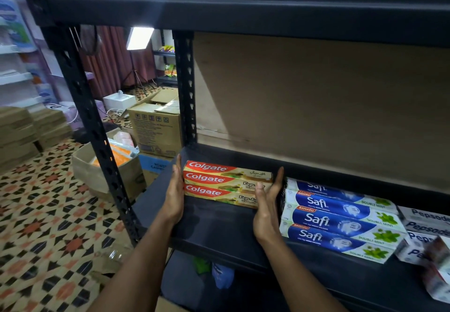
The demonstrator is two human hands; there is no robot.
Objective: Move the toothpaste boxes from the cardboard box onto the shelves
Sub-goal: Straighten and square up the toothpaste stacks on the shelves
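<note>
Three red and gold Colgate toothpaste boxes (224, 183) lie side by side on the black metal shelf (214, 229), near its left end. My left hand (175, 194) presses flat against their left ends with straight fingers. My right hand (267, 204) presses flat against their right ends, thumb resting over the front box. To the right lie several blue Safi boxes (341, 219), and further right white Pepsodent boxes (423, 229). The cardboard source box is barely visible at the bottom edge.
A black shelf upright (90, 126) stands at the left. Beyond it on the patterned floor are an open cardboard box (107, 175) with orange packets and a taller carton (155, 129). A brown back panel (316, 104) closes the shelf behind. A lower shelf holds dim items.
</note>
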